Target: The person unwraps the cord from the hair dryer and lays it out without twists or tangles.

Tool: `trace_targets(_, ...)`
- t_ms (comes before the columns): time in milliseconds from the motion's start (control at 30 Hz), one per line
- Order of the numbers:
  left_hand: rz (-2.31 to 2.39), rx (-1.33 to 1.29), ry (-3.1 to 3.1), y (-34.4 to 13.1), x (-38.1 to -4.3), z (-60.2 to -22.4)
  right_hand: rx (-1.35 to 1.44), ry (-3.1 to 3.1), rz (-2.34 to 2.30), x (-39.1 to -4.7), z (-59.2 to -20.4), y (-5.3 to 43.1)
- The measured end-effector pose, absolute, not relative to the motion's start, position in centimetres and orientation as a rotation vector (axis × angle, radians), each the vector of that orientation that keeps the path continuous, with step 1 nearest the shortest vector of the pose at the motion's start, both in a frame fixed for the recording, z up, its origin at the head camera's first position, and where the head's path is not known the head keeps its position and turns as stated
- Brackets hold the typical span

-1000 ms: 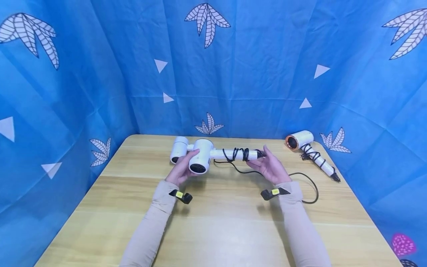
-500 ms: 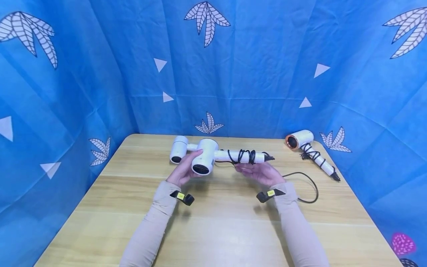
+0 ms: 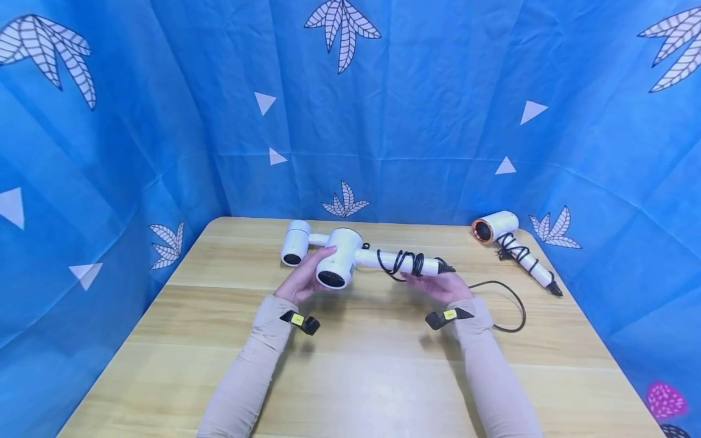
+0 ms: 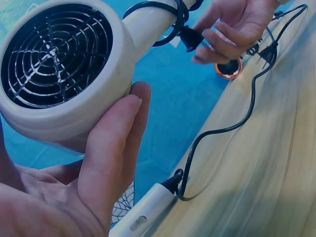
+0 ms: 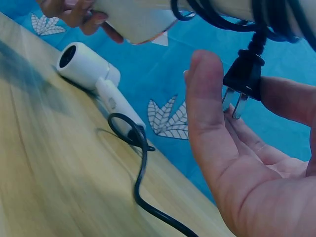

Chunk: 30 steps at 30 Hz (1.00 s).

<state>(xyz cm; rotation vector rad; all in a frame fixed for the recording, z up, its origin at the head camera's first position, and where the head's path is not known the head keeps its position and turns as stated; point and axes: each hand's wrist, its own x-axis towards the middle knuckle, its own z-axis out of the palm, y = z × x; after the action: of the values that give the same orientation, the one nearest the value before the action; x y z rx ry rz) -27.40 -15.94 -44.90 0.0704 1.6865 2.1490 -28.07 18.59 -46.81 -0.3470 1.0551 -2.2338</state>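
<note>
My left hand (image 3: 303, 277) grips the round head of a white hair dryer (image 3: 339, 258), raised above the table, with its black intake grille facing the left wrist camera. Its handle points right, and a black cord (image 3: 411, 263) is wound around it. Below the handle, my right hand (image 3: 438, 287) has its thumb and a finger at a black two-pin plug (image 5: 245, 71), seemingly pinching it. The plug's metal prongs show in the right wrist view. In the head view the plug is hidden by the handle and hand.
Behind my left hand a second white hair dryer (image 3: 296, 243) lies on the wooden table (image 3: 350, 377); its loose black cord (image 3: 517, 298) runs right. At the back right lies a third dryer (image 3: 501, 226), copper-rimmed, with its cord wrapped. Blue curtains (image 3: 438, 121) enclose the table.
The held hair dryer has shifted slightly right and its handle end has dipped. My right hand has moved from the handle's end to beneath the handle, at the plug.
</note>
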Motion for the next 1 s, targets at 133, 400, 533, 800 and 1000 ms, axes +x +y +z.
trace_targets(133, 2.128, 0.080, 1.686, -16.1, -27.5, -45.2, -0.447, 1.143, -2.232, -27.9, -46.4, 19.3)
trace_targets(400, 2.106, 0.069, 1.713, -16.4, -27.8, -45.7, -0.147, 1.394, -2.285, -28.3, -46.1, 19.9)
trace_targets(533, 2.091, 0.053, 1.736, -16.5, -28.0, -46.0, -0.108, 1.482, -2.265, -28.7, -46.1, 20.0)
trace_targets(800, 2.069, 0.039, 1.769, -16.7, -28.1, -46.1, -0.113, 1.651, -2.246, -28.7, -45.3, 19.8)
trace_targets(1000, 2.076, 0.028, 1.767, -16.7, -28.3, -46.2, -0.194, 1.692, -2.317, -28.6, -44.6, 19.6)
